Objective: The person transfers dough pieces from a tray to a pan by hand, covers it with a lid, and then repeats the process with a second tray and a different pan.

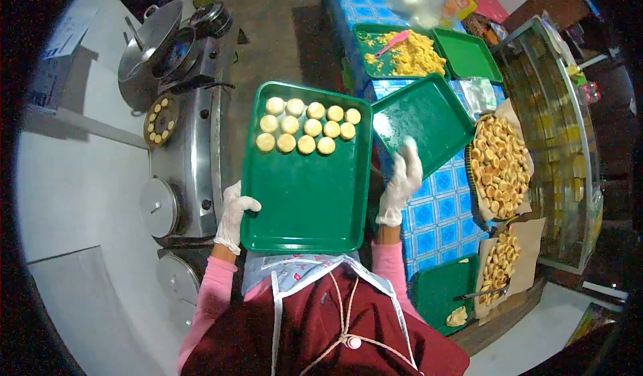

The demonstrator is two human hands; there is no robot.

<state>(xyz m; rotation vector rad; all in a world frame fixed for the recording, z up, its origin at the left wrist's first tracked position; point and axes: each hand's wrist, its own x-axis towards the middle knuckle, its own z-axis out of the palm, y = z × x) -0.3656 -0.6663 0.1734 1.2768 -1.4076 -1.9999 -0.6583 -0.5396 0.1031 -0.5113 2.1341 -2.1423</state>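
A green tray [301, 195] with several round pale dough pieces [306, 144] in rows at its far end is held in front of my body. My left hand [234, 216], in a white glove, grips the tray's left edge, thumb over the rim. To the right of the tray, my gloved right hand [402, 182] is raised with its fingers extended, holding nothing. Just beyond its fingertips lies another green tray [429, 125], tilted at an angle on the blue checked tablecloth [435, 202].
At left, a metal stove [194, 148] bears a round pan [161, 119], a wok [157, 34] and a lidded pot [159, 207]. At right are a tray of yellow filling [408, 56], baked rounds [499, 165], a small green tray [445, 285] and a glass cabinet [552, 141].
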